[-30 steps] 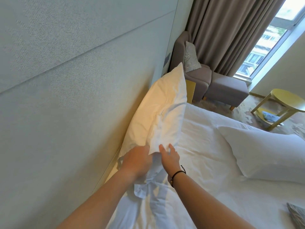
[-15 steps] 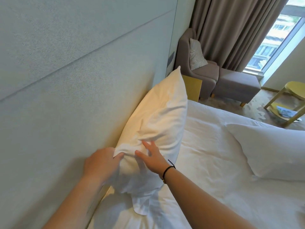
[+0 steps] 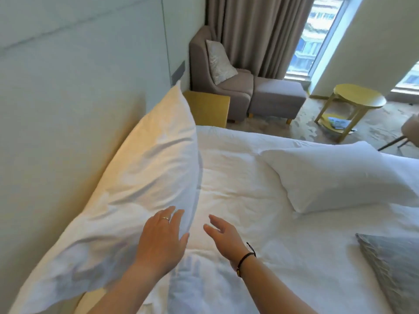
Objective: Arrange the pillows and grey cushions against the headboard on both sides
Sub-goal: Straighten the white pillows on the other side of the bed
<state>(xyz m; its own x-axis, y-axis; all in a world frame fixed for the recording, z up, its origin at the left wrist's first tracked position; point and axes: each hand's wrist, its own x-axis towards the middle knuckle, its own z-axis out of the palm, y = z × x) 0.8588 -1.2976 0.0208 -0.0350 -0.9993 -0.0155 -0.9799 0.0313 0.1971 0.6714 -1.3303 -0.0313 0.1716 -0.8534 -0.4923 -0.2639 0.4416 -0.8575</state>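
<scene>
Pillow [image 3: 145,177] leans on edge against the headboard [image 3: 68,109] at my ten o'clock, standing on the white bed [image 3: 238,189]. I have my left hand [image 3: 162,240] flat on its lower corner, fingers straight. My right hand [image 3: 223,235] hangs just above the sheet at six o'clock, fingers loose and holding nothing. I see a second pillow [image 3: 335,175] lying flat at three o'clock, and a grey cushion [image 3: 392,268] at four o'clock near the frame edge.

White pillow [image 3: 145,177] leaning on headboard [image 3: 68,109], second pillow [image 3: 335,175] flat
</scene>
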